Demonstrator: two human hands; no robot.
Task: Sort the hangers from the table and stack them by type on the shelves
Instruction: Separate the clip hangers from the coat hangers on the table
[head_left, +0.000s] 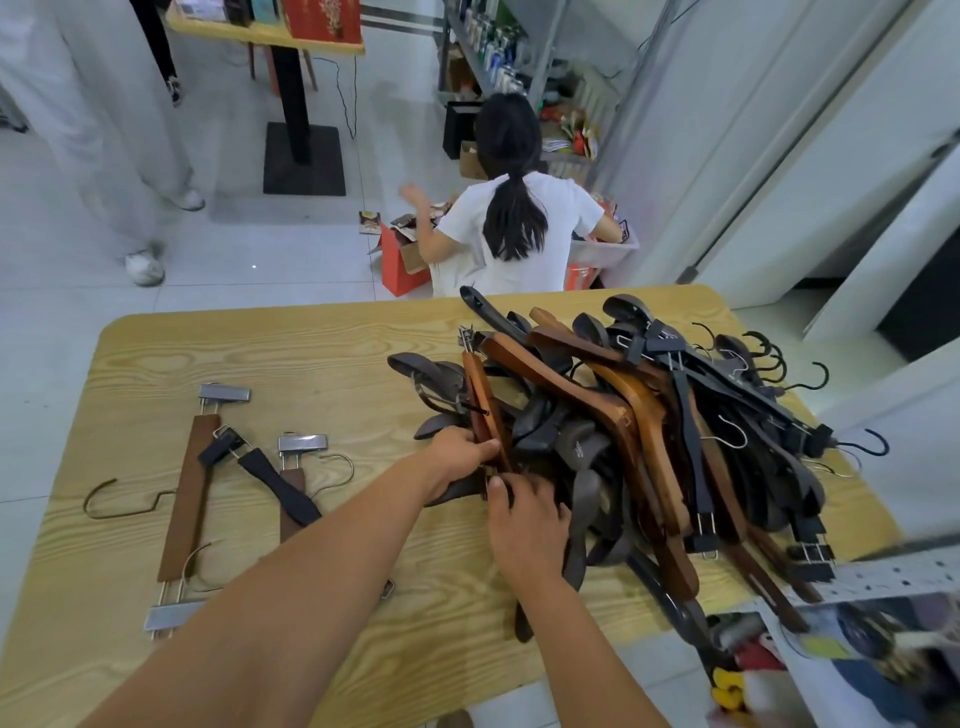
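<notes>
I logged early progress: few clip hangers (189, 488) lay lower left on the worktop (311, 353), pile (649, 415) unsorted. My left hand (462, 454) gripped a reddish hanger (480, 395); right hand (527, 525) grasp unclear.

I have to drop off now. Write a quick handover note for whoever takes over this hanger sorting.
Left hand: grips a reddish clip hanger at the pile's left edge.
Right hand: on the pile beside it, thumb at that hanger's near end; grip unclear.
Hanger pile: mixed wooden and black, on the table's right half.
Done: three clip hangers laid apart on the left.
Left: nearly the whole pile to sort; no hangers seen on shelves yet.
</notes>
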